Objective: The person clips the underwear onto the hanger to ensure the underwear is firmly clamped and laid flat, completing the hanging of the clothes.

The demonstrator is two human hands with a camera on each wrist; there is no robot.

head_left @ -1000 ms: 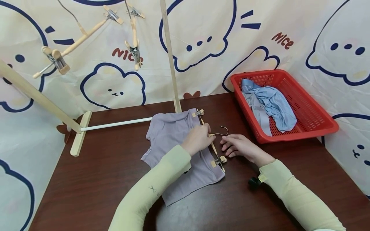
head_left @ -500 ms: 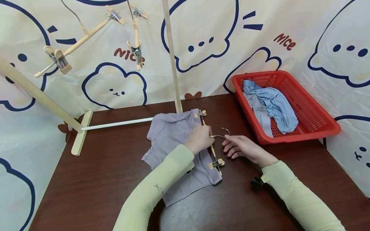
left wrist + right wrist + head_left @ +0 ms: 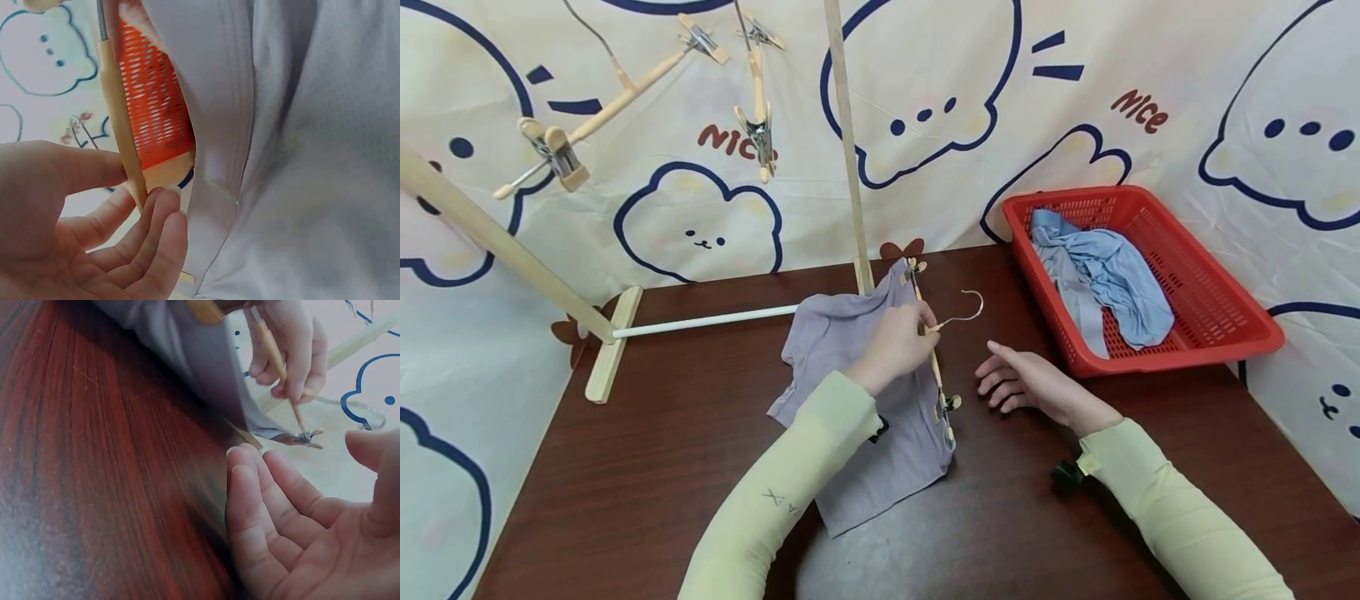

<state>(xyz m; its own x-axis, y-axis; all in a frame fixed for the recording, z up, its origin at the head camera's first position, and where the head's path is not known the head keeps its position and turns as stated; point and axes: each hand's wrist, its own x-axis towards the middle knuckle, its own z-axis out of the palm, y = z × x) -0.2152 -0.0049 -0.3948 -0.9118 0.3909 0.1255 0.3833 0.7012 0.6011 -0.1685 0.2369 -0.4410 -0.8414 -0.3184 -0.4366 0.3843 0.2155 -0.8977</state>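
In the head view my left hand [image 3: 898, 337] grips the middle of the wooden bar of a clip hanger [image 3: 937, 367]. Lavender shorts [image 3: 850, 358] hang by their waistband from its two clips, waistband end raised, legs on the table. The wire hook [image 3: 973, 308] points right. In the left wrist view, thumb and fingers pinch the bar [image 3: 119, 106] beside the waistband [image 3: 215, 125]. To the right of the hanger, my right hand [image 3: 1033, 387] is held with loosely bent fingers and nothing in it; the right wrist view shows its palm [image 3: 331, 544] below the hanger's end clip [image 3: 304, 437].
A red basket [image 3: 1217, 333] with light blue and grey clothes [image 3: 1105, 275] stands at the back right. At the left is a wooden rack [image 3: 497, 242] with a white lower rod [image 3: 707, 322]; clip hangers [image 3: 632, 92] hang above it. A patterned cloth [image 3: 925, 200] lines the back.
My left hand has lifted the hanger and tilted the shorts' waistband up, shifting slightly left. The hook has left my right hand's fingertips and swung upward; the right hand stays nearly still.
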